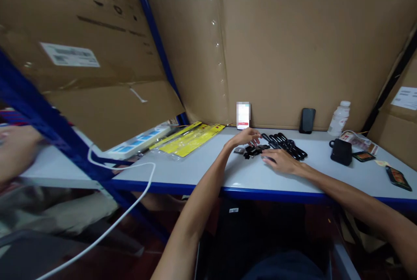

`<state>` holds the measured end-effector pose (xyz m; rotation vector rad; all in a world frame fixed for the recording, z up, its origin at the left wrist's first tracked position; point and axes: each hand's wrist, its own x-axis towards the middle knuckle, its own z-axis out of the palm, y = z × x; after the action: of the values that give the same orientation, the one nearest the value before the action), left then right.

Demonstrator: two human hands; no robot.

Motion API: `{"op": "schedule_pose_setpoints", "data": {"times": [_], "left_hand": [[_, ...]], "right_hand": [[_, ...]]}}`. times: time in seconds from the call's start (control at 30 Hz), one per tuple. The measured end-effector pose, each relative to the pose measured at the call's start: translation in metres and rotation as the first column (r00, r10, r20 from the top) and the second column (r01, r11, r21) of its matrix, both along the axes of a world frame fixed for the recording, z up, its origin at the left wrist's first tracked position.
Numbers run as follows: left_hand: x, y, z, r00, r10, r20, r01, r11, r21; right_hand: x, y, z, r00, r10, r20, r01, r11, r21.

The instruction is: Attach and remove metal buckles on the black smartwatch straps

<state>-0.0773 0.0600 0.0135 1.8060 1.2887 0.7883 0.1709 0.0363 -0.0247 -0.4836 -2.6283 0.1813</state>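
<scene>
My left hand (248,136) is above the back of a pile of small black parts (254,151), its fingers loosely bent and apart. I see nothing held in it, and its fingertips are close to the end of the nearest black handle. My right hand (280,161) lies low over the table at the right side of the pile, fingers stretched to the left, partly covering the small parts. Just behind it lies a row of glossy black-handled items (286,145), side by side; their kind is too small to tell.
A lit phone (243,115) leans on the cardboard wall. Yellow-backed clear packages (192,138) and a white power strip (141,141) lie left. A dark phone (307,120), bottle (339,119) and black case (341,151) stand right. Another person's hand (18,149) is far left.
</scene>
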Motion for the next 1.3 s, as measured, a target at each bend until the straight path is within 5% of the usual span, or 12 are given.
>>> {"op": "schedule_pose_setpoints", "data": {"times": [0.1,0.23,0.37,0.5,0.67,1.07,1.3], "left_hand": [[-0.001,0.008,-0.005,0.995,0.085,-0.053,-0.081,0.994,0.073],[-0.002,0.013,-0.01,0.964,0.165,-0.207,-0.115,0.966,0.233],[0.003,0.007,-0.016,0.785,0.378,-0.49,-0.194,0.902,0.385],[0.025,0.001,-0.032,0.628,0.397,-0.669,-0.295,0.917,0.268],[0.06,-0.002,-0.047,0.62,0.336,-0.709,-0.308,0.935,0.174],[0.07,-0.011,-0.041,0.72,0.108,-0.685,0.025,0.983,0.181],[0.045,0.003,-0.049,0.697,0.138,-0.704,0.027,0.976,0.218]], "right_hand": [[0.007,0.01,0.017,0.963,-0.198,-0.184,0.209,0.977,0.041],[0.033,0.033,0.043,0.828,-0.47,-0.306,0.517,0.851,0.092],[0.06,0.049,0.053,0.719,-0.657,-0.229,0.687,0.721,0.088],[0.068,0.055,0.049,0.657,-0.745,-0.113,0.753,0.655,0.065],[0.063,0.052,0.043,0.592,-0.802,0.078,0.801,0.596,0.048],[0.072,0.056,0.045,0.59,-0.754,0.29,0.782,0.622,0.026],[0.047,0.036,0.037,0.727,-0.661,0.187,0.661,0.747,0.067]]}}
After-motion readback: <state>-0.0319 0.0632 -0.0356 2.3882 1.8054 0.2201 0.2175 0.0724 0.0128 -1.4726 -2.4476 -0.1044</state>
